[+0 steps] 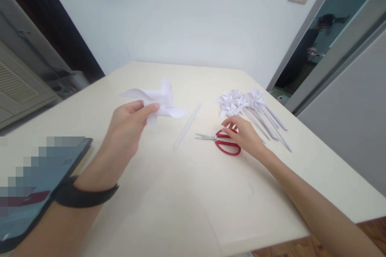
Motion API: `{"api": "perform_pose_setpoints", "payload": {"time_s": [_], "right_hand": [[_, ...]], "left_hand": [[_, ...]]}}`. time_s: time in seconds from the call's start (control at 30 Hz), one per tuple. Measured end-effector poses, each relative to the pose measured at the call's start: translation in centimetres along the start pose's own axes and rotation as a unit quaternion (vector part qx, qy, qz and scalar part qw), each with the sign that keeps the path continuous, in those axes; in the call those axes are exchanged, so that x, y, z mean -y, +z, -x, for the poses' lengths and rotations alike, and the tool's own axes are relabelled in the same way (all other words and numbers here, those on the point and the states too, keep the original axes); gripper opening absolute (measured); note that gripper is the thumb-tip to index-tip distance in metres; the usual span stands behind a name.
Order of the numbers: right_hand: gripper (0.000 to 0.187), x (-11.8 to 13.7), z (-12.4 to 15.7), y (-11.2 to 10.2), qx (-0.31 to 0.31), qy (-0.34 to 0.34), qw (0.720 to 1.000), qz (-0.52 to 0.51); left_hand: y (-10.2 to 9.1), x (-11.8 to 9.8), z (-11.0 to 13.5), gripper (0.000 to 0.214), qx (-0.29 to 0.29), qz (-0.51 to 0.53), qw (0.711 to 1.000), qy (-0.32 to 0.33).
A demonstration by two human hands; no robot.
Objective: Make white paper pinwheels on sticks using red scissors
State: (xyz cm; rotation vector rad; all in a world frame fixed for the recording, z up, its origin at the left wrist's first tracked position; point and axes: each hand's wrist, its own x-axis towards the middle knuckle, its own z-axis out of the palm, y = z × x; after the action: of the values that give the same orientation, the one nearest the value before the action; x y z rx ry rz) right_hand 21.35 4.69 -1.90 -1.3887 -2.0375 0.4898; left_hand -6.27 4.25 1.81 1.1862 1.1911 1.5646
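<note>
My left hand (132,122) is closed, pinching a white paper pinwheel (164,98) above the table between thumb and fingers. My right hand (243,132) hovers at the red-handled scissors (214,138), its curved fingers apart over the upper handle loop. Whether the fingertips touch the loop is hard to tell. The scissors lie with their blades slightly parted and pointing left. Between the two hands a thin white paper stick (188,124) rests slantwise on the table.
Several white pinwheels on paper sticks (256,106) lie in a pile at the right. A large dark-edged tablet or screen (69,164) is at the left, beside my wristband (86,194). The pale table (181,209) meets a white wall (187,20). Another person (310,44) is beyond the doorway.
</note>
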Motion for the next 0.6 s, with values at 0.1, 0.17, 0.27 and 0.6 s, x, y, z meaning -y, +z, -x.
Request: {"api": "perform_pose_setpoints", "payload": {"time_s": [0.1,0.17,0.27,0.6], "right_hand": [[0.015,-0.9,-0.2,0.5,0.022,-0.04,0.998,0.045],[0.02,-0.8,0.1,0.9,0.042,-0.071,0.995,0.063],[0.027,-0.3,0.5,1.4,0.097,-0.113,0.986,0.076],[0.024,0.2,0.1,1.4,0.171,-0.128,0.973,0.087]], "left_hand": [[-0.8,-1.0,-0.3,0.007,-0.007,0.022,1.0,0.018],[-1.1,-1.8,0.0,0.009,0.002,0.031,0.999,0.035],[-0.9,-1.8,0.4,0.009,0.01,0.031,0.997,0.076],[0.7,1.5,0.4,0.012,0.036,0.04,0.999,-0.003]]}}
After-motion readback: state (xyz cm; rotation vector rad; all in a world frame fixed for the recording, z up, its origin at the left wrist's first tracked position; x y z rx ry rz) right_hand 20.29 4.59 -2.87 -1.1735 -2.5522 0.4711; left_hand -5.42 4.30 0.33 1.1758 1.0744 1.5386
